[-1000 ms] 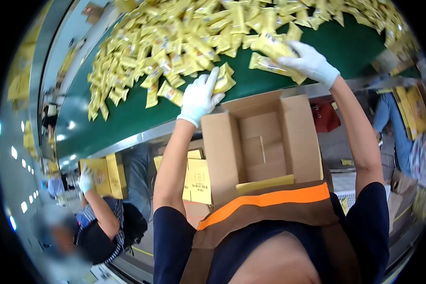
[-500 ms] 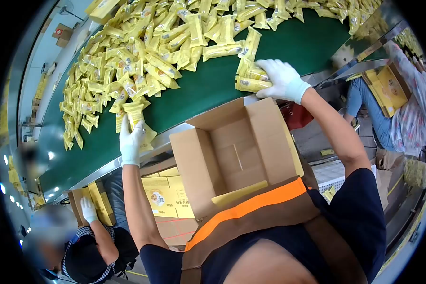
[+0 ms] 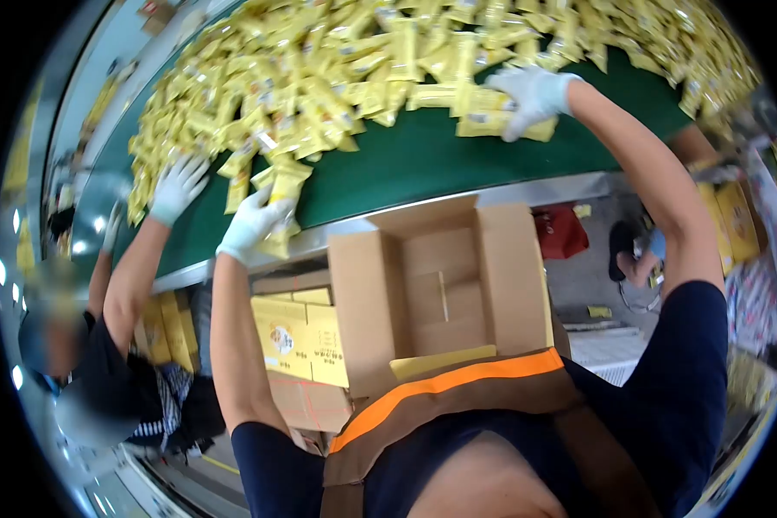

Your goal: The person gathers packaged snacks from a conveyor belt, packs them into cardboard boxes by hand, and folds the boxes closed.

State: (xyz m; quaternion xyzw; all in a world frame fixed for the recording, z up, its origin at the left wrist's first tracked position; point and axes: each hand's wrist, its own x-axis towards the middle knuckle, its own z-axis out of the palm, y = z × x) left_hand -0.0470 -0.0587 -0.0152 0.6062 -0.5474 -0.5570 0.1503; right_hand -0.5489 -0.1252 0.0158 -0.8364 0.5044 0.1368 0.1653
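Both my hands wear white gloves. My left hand [image 3: 257,226] is closed around a yellow snack packet [image 3: 287,183] at the near edge of the green belt. My right hand [image 3: 533,97], farther across the belt, has its fingers and thumb around a few yellow packets [image 3: 485,119] lying side by side. Between my arms, against my apron, stands a cardboard box [image 3: 440,293] with its flaps up and its brown inner floor showing. A big heap of the same packets [image 3: 319,78] covers the far side of the belt [image 3: 397,164].
A co-worker's gloved hand [image 3: 180,186] touches the heap to my left. Printed yellow cartons [image 3: 298,341] sit below the belt beside my left arm. A red bag [image 3: 561,231] hangs right of the box, and another person sits at the far right.
My right hand has moved farther over the belt with its packets. The co-worker on the left has reached a hand up onto the belt. The whole view has shifted slightly.
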